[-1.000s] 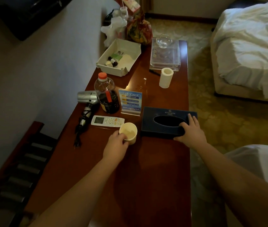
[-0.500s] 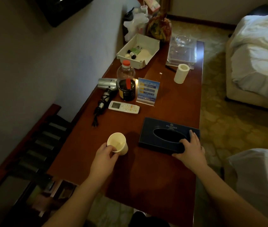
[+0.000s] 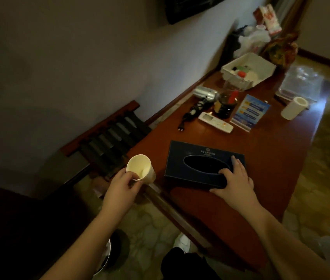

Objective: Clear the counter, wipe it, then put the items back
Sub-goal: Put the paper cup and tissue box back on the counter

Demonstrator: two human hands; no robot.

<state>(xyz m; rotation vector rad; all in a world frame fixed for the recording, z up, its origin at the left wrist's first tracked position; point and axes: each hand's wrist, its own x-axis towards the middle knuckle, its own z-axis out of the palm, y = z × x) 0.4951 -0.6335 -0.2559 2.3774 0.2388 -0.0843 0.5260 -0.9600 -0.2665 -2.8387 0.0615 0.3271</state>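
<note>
Past the tabletop's (image 3: 261, 162) left edge, the left hand (image 3: 119, 188) pinches a tilted paper cup (image 3: 140, 168) by its rim. The right hand (image 3: 233, 183) grips the dark tissue box (image 3: 190, 160) lying flat on the near end. Beyond stand a remote control (image 3: 215, 122), hair dryer (image 3: 204, 94), bottle (image 3: 227, 100), sign card (image 3: 249, 112) and paper roll (image 3: 293, 108)

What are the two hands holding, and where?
Left hand pinches the paper cup at its rim; right hand grips the tissue box at its near right corner.
</note>
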